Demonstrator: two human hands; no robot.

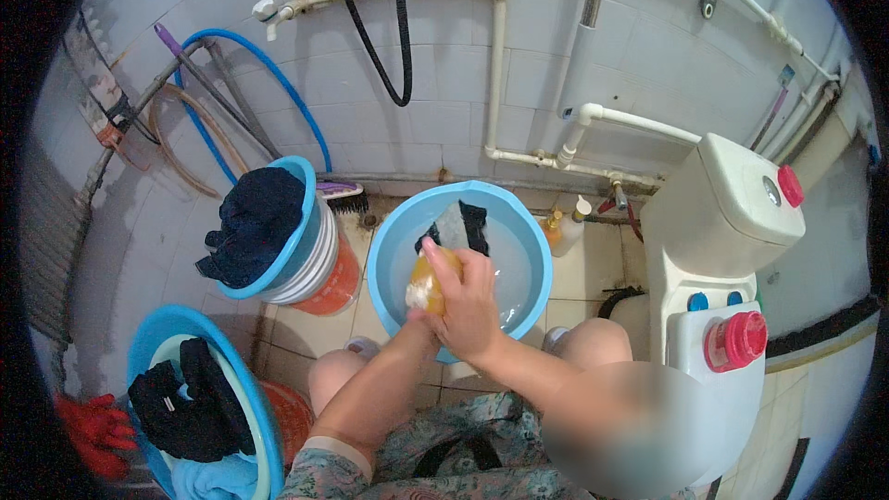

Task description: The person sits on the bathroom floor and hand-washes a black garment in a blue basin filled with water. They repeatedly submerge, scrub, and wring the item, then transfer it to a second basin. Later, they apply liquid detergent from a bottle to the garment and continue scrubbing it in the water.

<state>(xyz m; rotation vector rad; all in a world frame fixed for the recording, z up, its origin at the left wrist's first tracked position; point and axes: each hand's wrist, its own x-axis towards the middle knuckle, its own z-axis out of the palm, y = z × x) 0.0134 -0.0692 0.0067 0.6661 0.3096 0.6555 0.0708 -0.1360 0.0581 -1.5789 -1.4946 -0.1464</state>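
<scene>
Over a light-blue basin of cloudy water, my hands are close together. My right hand is closed round a yellow thing with a white, foamy-looking patch; its kind is unclear. My left hand meets it from below at the wrist, its fingers mostly hidden behind the yellow thing and my right hand. Just beyond my fingers, a grey and black piece of cloth lies partly in the water.
Dark clothes fill a blue basin on a bucket at left. Black garments and a blue towel sit in another tub, near red gloves. Pump bottles stand behind the basin; a toilet is at right.
</scene>
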